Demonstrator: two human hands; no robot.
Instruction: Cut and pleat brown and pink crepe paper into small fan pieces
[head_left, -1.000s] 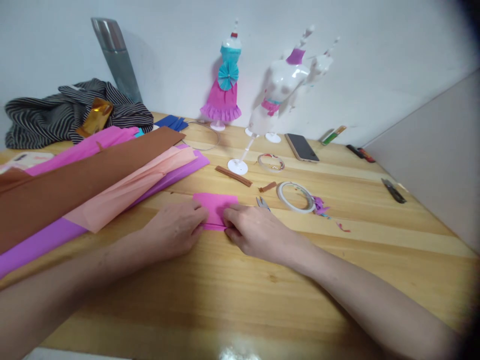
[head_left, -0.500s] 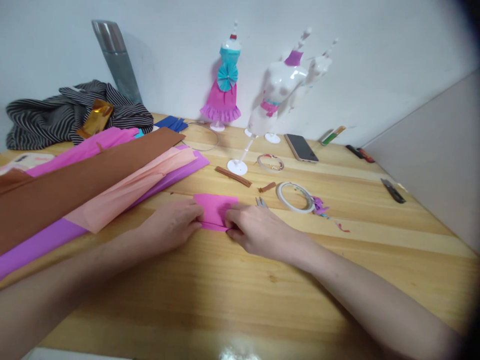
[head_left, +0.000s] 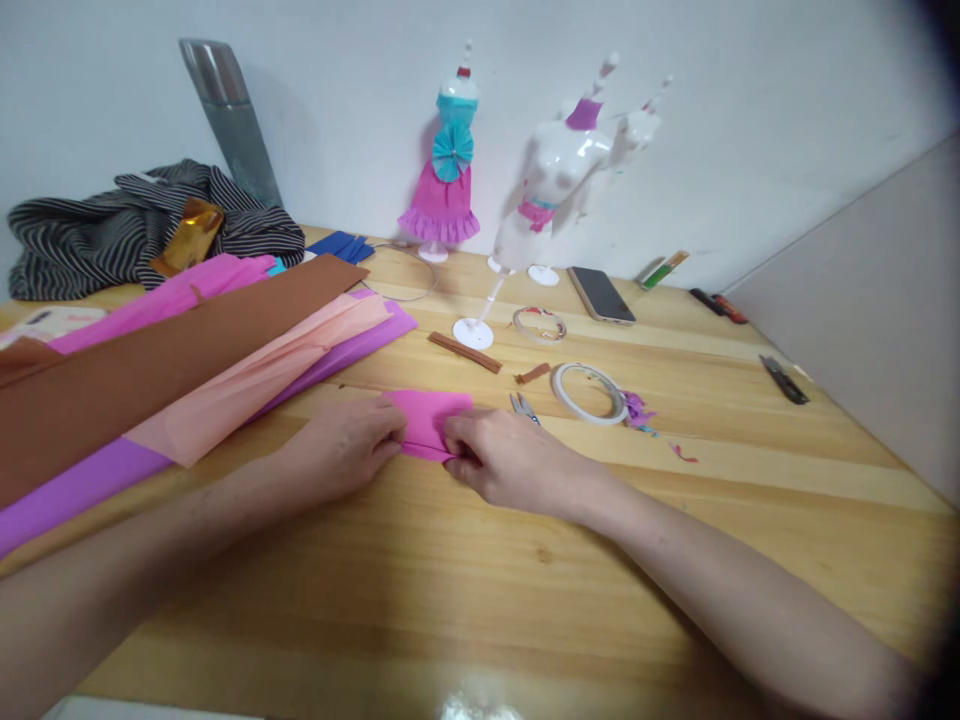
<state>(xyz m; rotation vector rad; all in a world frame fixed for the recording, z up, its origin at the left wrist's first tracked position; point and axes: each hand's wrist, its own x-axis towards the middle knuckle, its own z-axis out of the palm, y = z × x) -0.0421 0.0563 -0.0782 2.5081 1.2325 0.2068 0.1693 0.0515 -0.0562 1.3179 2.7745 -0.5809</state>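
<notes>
A piece of pink crepe paper (head_left: 426,418) lies on the wooden table (head_left: 420,590), with a narrow fold along its near edge. My left hand (head_left: 352,445) pinches the left end of that fold, fingers closed. At the right end my right hand (head_left: 499,455) grips the same edge between thumb and curled fingers. Just beyond my right hand are small scissors (head_left: 524,408), partly hidden by it. A strip of folded brown paper (head_left: 465,352) and a brown scrap (head_left: 533,373) lie behind the pink paper.
Sheets of brown paper (head_left: 187,345) and peach paper (head_left: 255,385) cover the left. White mannequins (head_left: 566,160) and a dressed mannequin (head_left: 446,195) stand at the back. To the right are a tape roll (head_left: 591,393), a phone (head_left: 601,295) and a cutter (head_left: 784,380). A bottle (head_left: 232,125) stands behind striped cloth (head_left: 90,240).
My left hand has shifted slightly left along the fold. The right hand stays almost in place, still pinching the pink paper.
</notes>
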